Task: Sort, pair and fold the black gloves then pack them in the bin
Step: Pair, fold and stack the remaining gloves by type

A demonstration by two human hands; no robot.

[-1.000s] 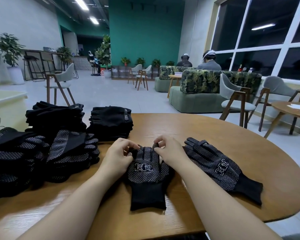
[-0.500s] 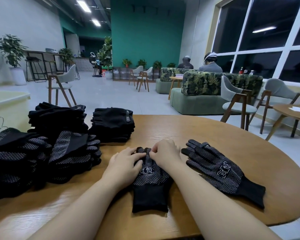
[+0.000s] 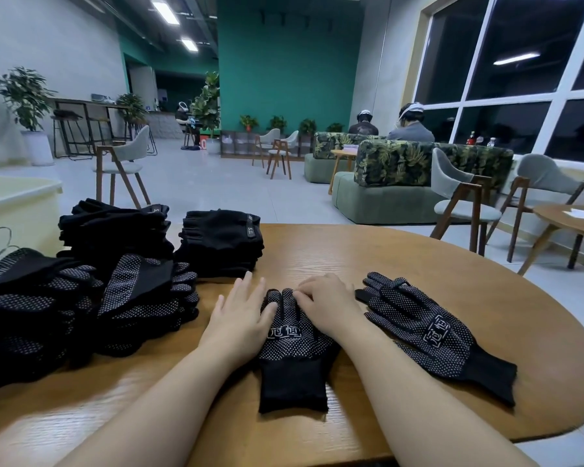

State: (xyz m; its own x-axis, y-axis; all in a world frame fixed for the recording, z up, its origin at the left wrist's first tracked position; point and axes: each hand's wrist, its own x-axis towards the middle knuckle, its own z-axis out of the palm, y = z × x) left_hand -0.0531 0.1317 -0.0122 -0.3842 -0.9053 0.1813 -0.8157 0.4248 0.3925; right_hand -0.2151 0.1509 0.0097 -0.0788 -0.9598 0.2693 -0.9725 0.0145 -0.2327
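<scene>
The left hand [image 3: 240, 318] lies flat with fingers spread, its thumb side touching the left edge of the dotted glove [image 3: 294, 345] at centre, while the right hand [image 3: 324, 306] rests on that glove's fingers with fingertips curled; whether it pinches them I cannot tell. To do this well, smooth the glove flat and square its fingers before pairing. Its mate [image 3: 432, 332] lies at three o'clock of the right hand, just beside; the stacked gloves [image 3: 91, 291] sit at nine o'clock on the surface [image 3: 351, 251].
</scene>
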